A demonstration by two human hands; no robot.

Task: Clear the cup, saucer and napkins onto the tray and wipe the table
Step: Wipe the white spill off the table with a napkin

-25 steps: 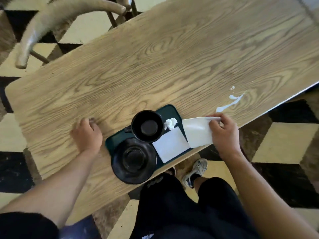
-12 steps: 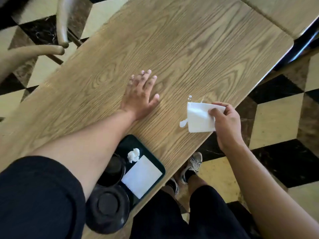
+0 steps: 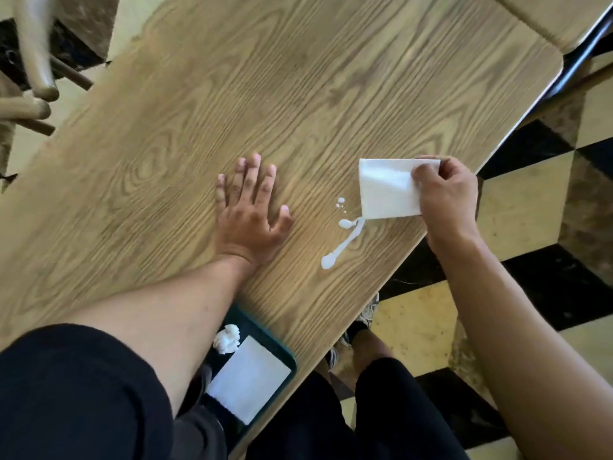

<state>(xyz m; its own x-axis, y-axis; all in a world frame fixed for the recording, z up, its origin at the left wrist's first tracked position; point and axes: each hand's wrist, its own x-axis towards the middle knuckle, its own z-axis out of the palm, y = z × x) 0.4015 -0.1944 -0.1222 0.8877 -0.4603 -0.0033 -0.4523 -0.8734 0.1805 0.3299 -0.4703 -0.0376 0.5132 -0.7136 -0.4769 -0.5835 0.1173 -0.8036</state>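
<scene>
Wood-grain laminate covers the long desk (image 3: pixel 298 94), seen from above by the person standing at its near edge. A white spill (image 3: pixel 341 240) lies on the desk towards the near-right side: a thin streak with a few small drops beside it.

The right hand (image 3: pixel 444 197) pinches a folded white napkin (image 3: pixel 386 187) between thumb and fingers, closed on its right edge. The napkin lies flat against the desk, its lower corner just touching the upper end of the streak, probably placed there so that one pull along the streak will soak it up.

The left hand (image 3: pixel 252 210) is open, fingers spread, palm pressed flat on bare wood to the left of the spill, holding nothing. It seems planted there to steady the body while the other arm reaches out to wipe.

At the bottom of the view, a dark green tray (image 3: pixel 288 356) sits at the desk's near edge, partly hidden under the left forearm. On it lie a flat white napkin (image 3: pixel 248 380) and a crumpled white wad (image 3: pixel 227 338). The cup and saucer cannot be seen here; the arm and dark sleeve cover that part of the tray.

Clearing looks finished, judging by the bare desk, and wiping is the step in hand. A chair (image 3: pixel 33 61) stands at the far left, over a checkered floor (image 3: pixel 547 260).
</scene>
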